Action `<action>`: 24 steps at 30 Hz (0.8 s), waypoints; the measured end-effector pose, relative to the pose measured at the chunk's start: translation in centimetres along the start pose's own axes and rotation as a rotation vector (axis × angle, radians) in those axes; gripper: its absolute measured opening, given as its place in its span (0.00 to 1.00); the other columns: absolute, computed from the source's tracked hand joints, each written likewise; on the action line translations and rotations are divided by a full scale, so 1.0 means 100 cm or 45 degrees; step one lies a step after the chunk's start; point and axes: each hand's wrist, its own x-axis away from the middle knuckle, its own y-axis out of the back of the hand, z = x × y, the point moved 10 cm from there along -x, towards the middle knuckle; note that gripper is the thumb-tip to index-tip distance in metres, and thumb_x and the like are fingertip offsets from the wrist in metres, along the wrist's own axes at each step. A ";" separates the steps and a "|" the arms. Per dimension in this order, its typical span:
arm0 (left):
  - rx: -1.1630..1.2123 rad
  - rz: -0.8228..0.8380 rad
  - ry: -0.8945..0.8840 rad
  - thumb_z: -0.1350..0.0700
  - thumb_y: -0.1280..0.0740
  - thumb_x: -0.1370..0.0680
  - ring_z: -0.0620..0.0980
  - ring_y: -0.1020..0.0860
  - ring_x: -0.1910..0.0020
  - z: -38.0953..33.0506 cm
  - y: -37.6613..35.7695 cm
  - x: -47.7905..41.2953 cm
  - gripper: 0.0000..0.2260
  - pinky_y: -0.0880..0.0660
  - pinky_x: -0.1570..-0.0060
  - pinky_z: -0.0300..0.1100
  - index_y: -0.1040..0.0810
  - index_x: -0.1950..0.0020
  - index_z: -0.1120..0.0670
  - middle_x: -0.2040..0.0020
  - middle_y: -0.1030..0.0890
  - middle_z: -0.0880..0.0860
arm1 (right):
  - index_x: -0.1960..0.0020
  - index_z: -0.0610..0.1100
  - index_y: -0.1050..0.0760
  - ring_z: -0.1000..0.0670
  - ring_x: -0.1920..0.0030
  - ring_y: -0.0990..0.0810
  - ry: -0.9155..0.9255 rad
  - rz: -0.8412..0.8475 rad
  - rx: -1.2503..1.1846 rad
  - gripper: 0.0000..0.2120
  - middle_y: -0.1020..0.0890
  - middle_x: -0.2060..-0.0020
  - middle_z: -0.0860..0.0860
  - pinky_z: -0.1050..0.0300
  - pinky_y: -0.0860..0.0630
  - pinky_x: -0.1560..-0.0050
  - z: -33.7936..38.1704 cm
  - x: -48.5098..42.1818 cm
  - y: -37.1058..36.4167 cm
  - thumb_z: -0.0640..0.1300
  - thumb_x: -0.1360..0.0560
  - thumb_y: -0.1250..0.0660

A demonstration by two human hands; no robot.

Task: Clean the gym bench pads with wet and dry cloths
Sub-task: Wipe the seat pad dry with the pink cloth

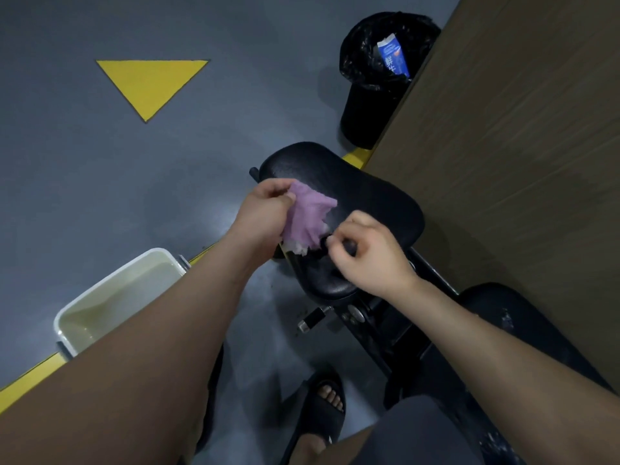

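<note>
A foot in a black sandal (327,407) stands on the grey floor (84,162) beside the bench frame (375,327), and a second black pad (496,313) lies to the lower right. To the left, a white tub (63,322) holding water sits against a yellow floor line (23,380). Over the black seat pad (369,193) the left hand (265,213) grips a bunched purple cloth (307,219), which hangs just above the pad's near left edge. The right hand (365,250) has its fingers curled, its fingertips (330,241) at the cloth's lower edge; whether they pinch it I cannot tell. Farther off, a black bin (365,122) with a blue and white carton (394,58) inside stands against a wooden panel (520,129), and a yellow triangle (151,83) marks the floor
</note>
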 end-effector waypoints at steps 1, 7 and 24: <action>-0.007 -0.021 -0.010 0.61 0.36 0.17 0.52 0.17 0.51 0.001 0.001 -0.004 0.10 0.20 0.49 0.51 0.18 0.48 0.48 0.49 0.15 0.51 | 0.63 0.44 0.23 0.50 0.64 0.25 -0.076 -0.052 0.015 0.11 0.27 0.61 0.53 0.49 0.24 0.60 -0.011 -0.001 0.005 0.47 0.23 0.33; -0.732 -0.080 -0.338 0.62 0.37 0.19 0.54 0.23 0.42 -0.006 -0.007 -0.018 0.16 0.25 0.40 0.48 0.27 0.33 0.50 0.41 0.26 0.48 | 0.53 0.43 0.22 0.44 0.47 0.27 -0.336 -0.050 0.256 0.06 0.25 0.52 0.47 0.49 0.26 0.46 -0.060 -0.009 0.005 0.45 0.22 0.36; -1.130 0.094 -0.509 0.44 0.48 0.18 0.43 0.60 0.18 0.055 -0.044 0.004 0.29 0.60 0.20 0.45 0.47 0.17 0.49 0.16 0.54 0.47 | 0.20 0.51 0.40 0.42 0.19 0.48 -0.504 -0.070 0.557 0.32 0.41 0.20 0.42 0.43 0.53 0.19 -0.090 -0.026 -0.033 0.58 0.22 0.50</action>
